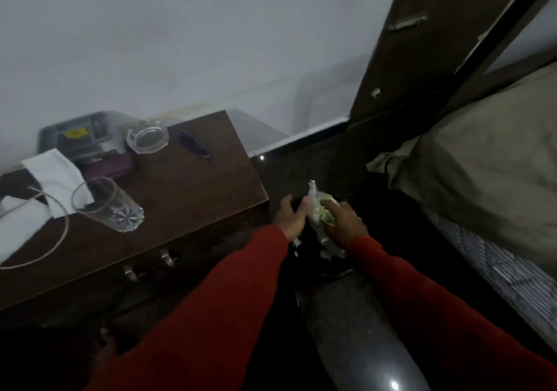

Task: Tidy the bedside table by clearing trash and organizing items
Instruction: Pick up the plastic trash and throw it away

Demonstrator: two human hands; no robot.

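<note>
The likeliest slip, as I judge it, is scraps falling to the dark floor: the crumpled trash (319,213) is a loose bundle of white paper and greenish wrapper, and bits already hang below the hands, so a hurried drop or a loosened hold could scatter them. Whether a bin sits beneath is too dark to tell. Both arms in red sleeves reach forward and down, right of the bench (193,192) and off its near right corner. The left hand (291,217) pinches the paper's left edge, thumb up, its grip closed on the trash. The right hand (343,220) curls over the bundle from the right, its grip also clenched around it. On the bench, well apart from the hands, things remain unsorted: a drinking glass (105,204) near the left, a glass ashtray (147,136) farther back, a dark pen (193,143) beside it, white tissue (55,170) and a looping cord (57,240).
</note>
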